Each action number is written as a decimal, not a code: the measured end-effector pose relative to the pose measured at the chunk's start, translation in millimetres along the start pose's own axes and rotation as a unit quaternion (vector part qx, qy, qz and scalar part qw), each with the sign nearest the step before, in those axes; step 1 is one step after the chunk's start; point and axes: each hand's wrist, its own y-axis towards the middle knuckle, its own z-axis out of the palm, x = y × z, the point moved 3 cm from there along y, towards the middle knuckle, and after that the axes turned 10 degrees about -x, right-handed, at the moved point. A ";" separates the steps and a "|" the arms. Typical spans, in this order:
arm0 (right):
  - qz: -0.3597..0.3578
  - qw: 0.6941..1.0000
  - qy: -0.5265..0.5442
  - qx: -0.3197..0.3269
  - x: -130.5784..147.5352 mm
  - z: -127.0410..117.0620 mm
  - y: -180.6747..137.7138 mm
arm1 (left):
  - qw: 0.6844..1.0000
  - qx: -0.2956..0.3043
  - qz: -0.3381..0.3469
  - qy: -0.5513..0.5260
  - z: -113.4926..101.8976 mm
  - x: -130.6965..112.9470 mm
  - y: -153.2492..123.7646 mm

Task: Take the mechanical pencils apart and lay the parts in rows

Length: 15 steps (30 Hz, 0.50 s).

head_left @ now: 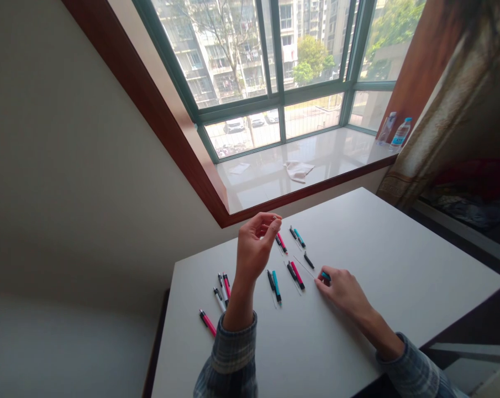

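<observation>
My left hand [253, 246] is raised above the white table, thumb and fingertips pinched together; whatever tiny thing they hold is too small to name. Low over the tabletop, my right hand [343, 290] has its fingers closed around a blue pen barrel [325, 275]. A thin white pen refill [303, 266] lies with one end at the right fingertips. Beside it rests a black pen half [309, 260]. Nearby are a pink barrel [298, 275] with a black half [291, 270], and a teal barrel [277, 286] with another black half [271, 280].
More pen parts, including a teal barrel [300, 237] and a pink one [282, 243], lie farther back. Several assembled pens, one pink [208, 323], sit on the left of the table [399, 265]. Bottles [401, 134] and crumpled tissue [298, 171] are on the windowsill.
</observation>
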 end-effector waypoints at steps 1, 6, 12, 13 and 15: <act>0.000 1.000 -0.005 -0.001 0.5 0.4 0.8 | 1.000 0.002 0.001 0.001 0.2 -0.3 -0.1; 0.005 0.999 -0.032 -0.008 1.9 2.3 1.3 | 1.000 0.000 0.004 0.004 -0.4 -0.3 0.2; 0.013 0.999 -0.051 -0.014 2.7 1.8 -4.4 | 1.000 0.005 0.003 0.008 0.4 -0.2 -0.2; 0.016 0.998 -0.053 -0.015 3.1 1.5 -5.2 | 1.000 0.007 0.003 0.008 0.6 -0.1 -0.2; 0.020 0.998 -0.058 -0.016 4.2 1.1 -6.0 | 1.000 0.007 0.003 0.007 1.1 -0.1 -0.1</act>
